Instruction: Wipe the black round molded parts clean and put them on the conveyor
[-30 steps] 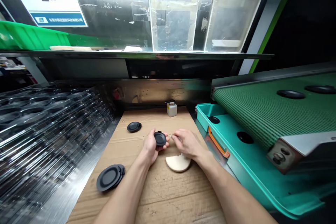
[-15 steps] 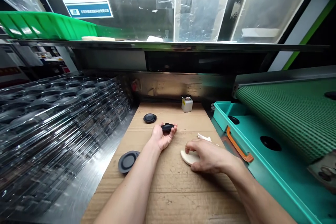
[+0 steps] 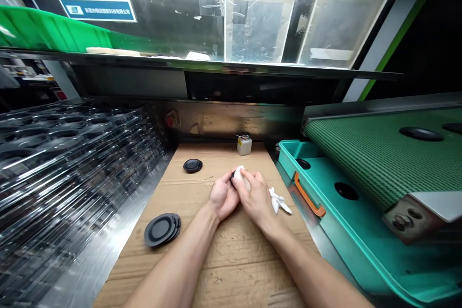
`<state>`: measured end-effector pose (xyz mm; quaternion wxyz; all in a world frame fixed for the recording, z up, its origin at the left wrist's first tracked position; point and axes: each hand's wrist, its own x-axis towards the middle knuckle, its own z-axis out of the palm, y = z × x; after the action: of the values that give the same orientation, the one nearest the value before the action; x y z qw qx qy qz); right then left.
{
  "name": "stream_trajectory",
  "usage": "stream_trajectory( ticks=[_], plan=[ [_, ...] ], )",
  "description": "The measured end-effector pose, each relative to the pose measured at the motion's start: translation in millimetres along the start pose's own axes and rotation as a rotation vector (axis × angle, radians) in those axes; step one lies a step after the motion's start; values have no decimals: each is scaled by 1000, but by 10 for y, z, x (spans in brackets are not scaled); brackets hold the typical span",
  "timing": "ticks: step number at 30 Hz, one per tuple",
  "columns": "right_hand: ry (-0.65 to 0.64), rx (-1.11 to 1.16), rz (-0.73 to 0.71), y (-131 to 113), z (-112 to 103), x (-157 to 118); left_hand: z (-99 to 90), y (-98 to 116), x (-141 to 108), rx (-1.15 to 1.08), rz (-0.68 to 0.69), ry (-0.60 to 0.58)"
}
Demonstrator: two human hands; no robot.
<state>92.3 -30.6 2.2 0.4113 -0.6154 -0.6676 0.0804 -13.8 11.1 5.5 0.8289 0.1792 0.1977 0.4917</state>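
L hand [image 3: 224, 196] is cupping a black disc [image 3: 234, 174] near the fingertips, mostly hidden w/ only a dark edge showing, prob. to keep that edge up & reachable. R hand [image 3: 255, 197] is half closed, pinching a white wad [image 3: 240, 173], prob. soft cloth, against the disc, so the two hands are nearly touching. Both forearms are reaching in over a corrugated cardboard sheet [image 3: 224, 279], its rough brown surface prob. there to cushion parts. A crumpled white wipe [image 3: 278, 200] is lying just right of R hand. A small white plastic bottle [image 3: 244, 145] w/ metal cap is standing at the cardboard's back edge, apparently kept within easy reach. A lone matte black disc [image 3: 192, 165] is sitting nearby & a short overlapping stack of discs [image 3: 161, 229] is lying front left. More round black discs [image 3: 345, 191] are sitting in a teal plastic tray [image 3: 361, 255] w/ orange handle [image 3: 306, 196], beside a green mesh belt [image 3: 368, 154]. Glossy clear formed trays [image 3: 72, 163] are sitting stacked on the left.
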Motion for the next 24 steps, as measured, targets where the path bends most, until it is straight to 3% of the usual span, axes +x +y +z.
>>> stream_trajectory(
  ticks=[4,8,11,15,18,24],
  plan=[
    [-27,-53,-79,-135,83,-29,-25,33,-31,20,12,23],
    [-16,-117,-28,-88,56,47,-45,19,-17,14,40,-27],
    [-51,-134,-99,-56,14,57,-47,0,0,28,18,3],
    [-32,-162,-30,-78,-13,32,-62,17,3,37,20,-61],
    [-61,-163,-112,-62,16,31,-76,44,-8,49,-5,1],
    [-46,23,44,168,-29,193,-78,78,-24,22,17,3]
  ],
)
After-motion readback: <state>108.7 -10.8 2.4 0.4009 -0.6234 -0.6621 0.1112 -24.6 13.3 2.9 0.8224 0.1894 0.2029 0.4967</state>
